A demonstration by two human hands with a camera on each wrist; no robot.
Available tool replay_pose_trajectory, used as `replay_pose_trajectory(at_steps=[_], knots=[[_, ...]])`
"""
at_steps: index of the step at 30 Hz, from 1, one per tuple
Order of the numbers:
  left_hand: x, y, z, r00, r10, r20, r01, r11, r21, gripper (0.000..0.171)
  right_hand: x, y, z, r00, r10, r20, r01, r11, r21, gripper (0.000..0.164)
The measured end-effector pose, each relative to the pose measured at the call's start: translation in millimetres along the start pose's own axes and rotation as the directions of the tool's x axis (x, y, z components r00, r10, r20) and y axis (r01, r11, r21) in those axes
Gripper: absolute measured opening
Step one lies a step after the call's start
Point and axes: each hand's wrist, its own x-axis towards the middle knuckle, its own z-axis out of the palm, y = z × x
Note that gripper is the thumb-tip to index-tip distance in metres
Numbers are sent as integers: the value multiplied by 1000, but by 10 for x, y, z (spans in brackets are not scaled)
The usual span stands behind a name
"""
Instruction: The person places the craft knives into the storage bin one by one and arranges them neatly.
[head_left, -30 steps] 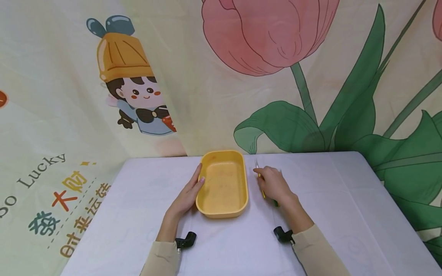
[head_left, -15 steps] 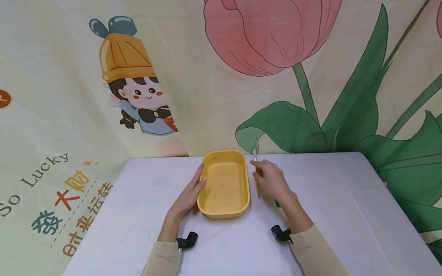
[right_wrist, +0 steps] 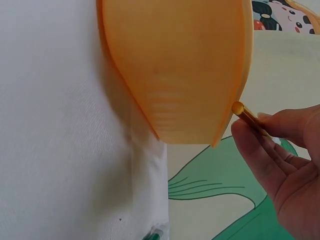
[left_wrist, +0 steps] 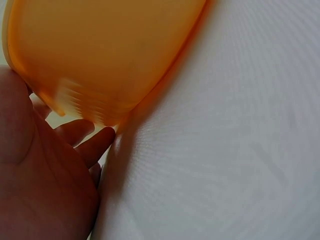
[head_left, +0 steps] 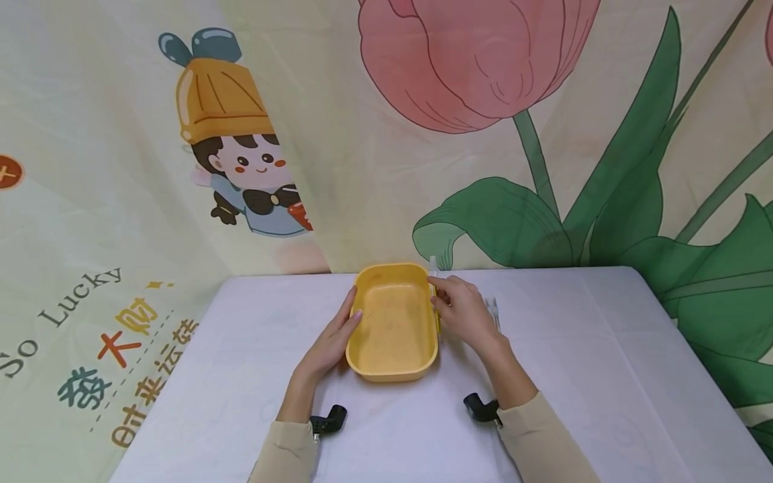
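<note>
A yellow plastic tray with rounded corners lies on the white table. My left hand holds its left side, the thumb at the rim and the other fingers along the outer wall. My right hand pinches a thin utensil with a yellow handle between thumb and fingers. Its pale, see-through end points away from me, past the table's back edge. It is right at the tray's right rim, and the head view leaves its kind unclear. A second slim utensil with a pale, fork-like end lies beyond my right wrist.
The white-covered table ends at a printed cloth backdrop with a tulip and a cartoon figure. A green tip in clear plastic shows at the bottom of the right wrist view.
My right hand has lifted the yellow-handled utensil off the table and brought it left to the tray's right rim. The fork-like end has come into plainer view. My left hand has stayed on the tray.
</note>
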Motion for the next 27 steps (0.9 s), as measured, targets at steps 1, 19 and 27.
replay_pose_trajectory(at_steps=[1,19,27], knots=[[0,2,2,1000,0,-2,0,1000,-1,59,3,-10,4,1000,-3,-1,3,1000,10,42],[-1,-5,-2,999,38,0,-38,999,2,59,38,-230,167,1000,12,-5,-11,992,125,43],[-7,-2,1,1000,29,-6,-29,1000,-4,61,53,-284,291,999,23,38,-27,994,104,44]])
